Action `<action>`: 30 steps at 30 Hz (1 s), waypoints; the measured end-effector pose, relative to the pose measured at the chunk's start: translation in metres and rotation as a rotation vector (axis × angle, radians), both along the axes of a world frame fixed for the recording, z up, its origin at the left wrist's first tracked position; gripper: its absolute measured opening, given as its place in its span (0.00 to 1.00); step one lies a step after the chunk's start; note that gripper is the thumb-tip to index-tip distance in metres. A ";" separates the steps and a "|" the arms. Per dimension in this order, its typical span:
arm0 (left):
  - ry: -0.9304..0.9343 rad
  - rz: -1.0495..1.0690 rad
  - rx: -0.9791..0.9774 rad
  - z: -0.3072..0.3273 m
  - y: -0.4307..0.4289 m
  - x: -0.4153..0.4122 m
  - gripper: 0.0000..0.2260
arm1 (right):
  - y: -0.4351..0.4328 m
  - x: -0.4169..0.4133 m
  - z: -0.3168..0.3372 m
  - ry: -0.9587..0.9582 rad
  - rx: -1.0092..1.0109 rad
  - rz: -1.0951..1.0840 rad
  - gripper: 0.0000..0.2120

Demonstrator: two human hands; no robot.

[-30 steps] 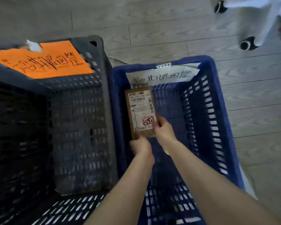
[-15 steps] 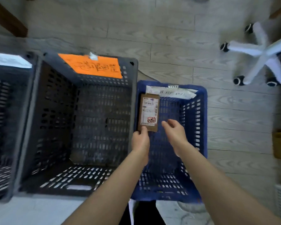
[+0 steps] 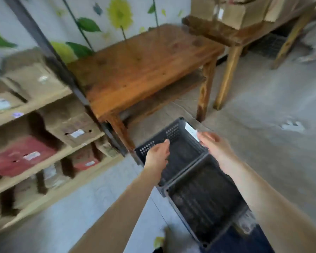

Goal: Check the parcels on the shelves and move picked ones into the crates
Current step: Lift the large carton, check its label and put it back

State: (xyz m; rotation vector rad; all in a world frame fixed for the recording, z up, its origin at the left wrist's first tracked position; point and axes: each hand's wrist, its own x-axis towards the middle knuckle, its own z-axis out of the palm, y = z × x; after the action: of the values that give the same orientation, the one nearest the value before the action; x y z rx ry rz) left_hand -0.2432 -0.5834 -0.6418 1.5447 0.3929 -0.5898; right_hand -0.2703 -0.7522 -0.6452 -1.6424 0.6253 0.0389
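My left hand (image 3: 158, 154) and my right hand (image 3: 214, 146) hover with fingers apart, holding nothing, above two dark crates on the floor. The far crate (image 3: 179, 143) carries a white label on its rim; the near crate (image 3: 204, 199) sits directly in front of it. A sliver of the blue crate (image 3: 244, 241) shows at the bottom right. Wooden shelves (image 3: 49, 159) at the left hold brown and red parcels, among them a red parcel (image 3: 20, 156) and a brown one (image 3: 71, 128). The small brown parcel is out of sight.
A low wooden table (image 3: 144, 70) stands behind the crates, next to the shelf's dark metal post (image 3: 62, 70). A second table (image 3: 244, 33) at the back right carries cardboard boxes. Grey floor extends to the right, with a scrap of paper (image 3: 292, 126) on it.
The view swung up and left from the crates toward the shelves. My left hand let go of the small brown parcel over the blue crate; both hands are now empty.
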 end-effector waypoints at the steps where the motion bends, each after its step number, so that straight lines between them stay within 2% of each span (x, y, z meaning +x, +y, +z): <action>1: -0.043 0.054 0.005 0.022 0.031 0.003 0.11 | 0.029 0.015 0.024 -0.029 0.011 0.059 0.22; 7: -0.231 0.407 0.046 0.123 0.232 0.003 0.12 | 0.221 0.075 0.131 -0.205 0.030 0.467 0.18; 16: -0.522 0.802 0.202 0.229 0.540 -0.034 0.10 | 0.531 0.106 0.229 -0.512 0.175 0.793 0.10; 19: -0.612 0.877 0.219 0.258 0.605 -0.039 0.11 | 0.603 0.108 0.256 -0.592 0.203 0.865 0.11; 21: -0.639 0.902 0.229 0.273 0.640 -0.035 0.07 | 0.640 0.111 0.272 -0.639 0.185 0.917 0.13; 27: -0.763 0.924 0.203 0.330 0.721 -0.006 0.11 | 0.732 0.142 0.337 -0.762 0.163 0.989 0.18; 30: -0.854 0.916 0.251 0.363 0.762 0.013 0.07 | 0.774 0.165 0.372 -0.861 0.158 0.984 0.18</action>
State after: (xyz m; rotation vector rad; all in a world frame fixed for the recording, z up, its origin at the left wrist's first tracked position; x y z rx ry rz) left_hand -0.2304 0.1783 -0.2784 1.5003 0.4545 0.8365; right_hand -0.1057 0.0216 -0.2734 -1.4807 -0.8350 0.0847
